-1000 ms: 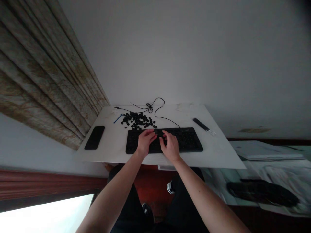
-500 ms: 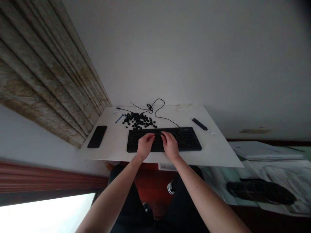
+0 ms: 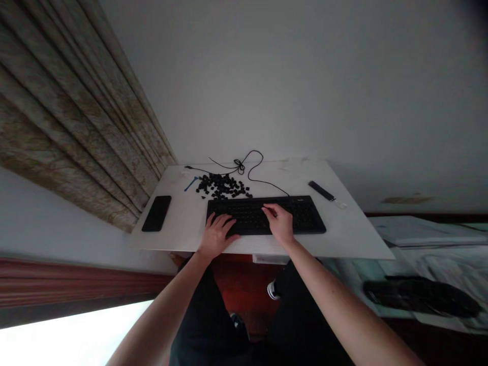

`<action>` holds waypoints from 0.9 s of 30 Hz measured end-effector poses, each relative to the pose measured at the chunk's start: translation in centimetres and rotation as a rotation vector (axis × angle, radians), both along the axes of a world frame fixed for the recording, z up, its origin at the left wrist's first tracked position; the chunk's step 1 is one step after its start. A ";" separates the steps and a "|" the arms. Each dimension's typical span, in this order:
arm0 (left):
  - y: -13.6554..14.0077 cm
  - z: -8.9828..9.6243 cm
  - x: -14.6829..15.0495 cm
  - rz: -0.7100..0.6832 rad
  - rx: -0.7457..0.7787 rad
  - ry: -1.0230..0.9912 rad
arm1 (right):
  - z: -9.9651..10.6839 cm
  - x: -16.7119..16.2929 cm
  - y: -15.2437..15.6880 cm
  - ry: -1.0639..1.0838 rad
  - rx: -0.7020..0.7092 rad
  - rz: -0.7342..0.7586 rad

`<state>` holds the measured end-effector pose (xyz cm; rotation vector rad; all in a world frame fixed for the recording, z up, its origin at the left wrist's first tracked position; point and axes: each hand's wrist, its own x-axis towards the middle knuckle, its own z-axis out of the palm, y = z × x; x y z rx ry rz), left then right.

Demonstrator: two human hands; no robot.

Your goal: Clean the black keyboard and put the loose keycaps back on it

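Note:
A black keyboard (image 3: pixel 249 221) with its keycaps off over much of it lies along the front of the white table. My left hand (image 3: pixel 217 233) rests on its left end, fingers spread, thumb near the front edge. Over the middle right of the keyboard, my right hand (image 3: pixel 280 219) is closed in a pinch; a small dark thing seems to be between the fingertips, too small to make out. Behind the keyboard's left half is a loose heap of black keycaps (image 3: pixel 222 186). The keyboard's thin black cable (image 3: pixel 263 180) curls behind, with a tied bundle in it.
A black phone (image 3: pixel 156 213) lies at the table's left. A small blue tool (image 3: pixel 191 184) is beside the heap. At the right lies a dark slim tool (image 3: pixel 321 190) with a clear end. Curtains (image 3: pixel 95 112) hang at the left, and a wall stands behind.
My left hand has moved left from the keyboard's middle and spread its fingers on the keys. My right hand has shifted a little right and is pinched. The view has shifted slightly.

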<state>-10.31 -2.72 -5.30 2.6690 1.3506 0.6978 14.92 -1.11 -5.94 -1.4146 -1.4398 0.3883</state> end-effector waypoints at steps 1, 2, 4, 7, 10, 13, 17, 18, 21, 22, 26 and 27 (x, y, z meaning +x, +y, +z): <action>0.2 -0.1 0.0 0.004 0.014 -0.004 | 0.4 0.1 0.2 0.013 -0.040 0.028; 0.3 -0.2 0.0 0.013 0.028 -0.008 | 0.8 0.3 0.4 0.018 -0.084 0.071; 0.4 -0.3 0.0 0.030 0.048 -0.014 | 1.8 0.6 0.9 -0.001 -0.181 0.184; 0.3 -0.4 -0.1 0.045 0.059 -0.022 | 3.5 1.1 1.5 -0.086 -0.351 0.363; 0.3 -0.4 0.0 0.063 0.058 -0.030 | 4.8 1.3 2.0 -0.168 -0.528 0.484; 0.2 -0.4 0.1 0.086 0.054 -0.037 | 5.5 1.2 2.4 -0.208 -0.649 0.563; 0.2 -0.6 0.0 0.142 0.049 -0.043 | 5.5 0.9 2.8 -0.215 -0.767 0.594; 0.2 -0.6 0.0 0.154 0.047 -0.043 | 5.5 0.7 2.8 -0.217 -0.784 0.584; 0.2 -0.6 0.0 0.177 0.038 -0.046 | 5.4 0.4 3.0 -0.240 -0.805 0.559; 0.2 -0.6 0.0 0.183 0.033 -0.047 | 5.4 0.3 3.0 -0.248 -0.808 0.555; 0.1 -0.5 0.0 0.189 0.020 -0.050 | 5.3 0.2 3.1 -0.268 -0.821 0.550; 0.1 -0.5 0.0 0.189 0.020 -0.049 | 5.3 0.2 3.1 -0.272 -0.823 0.550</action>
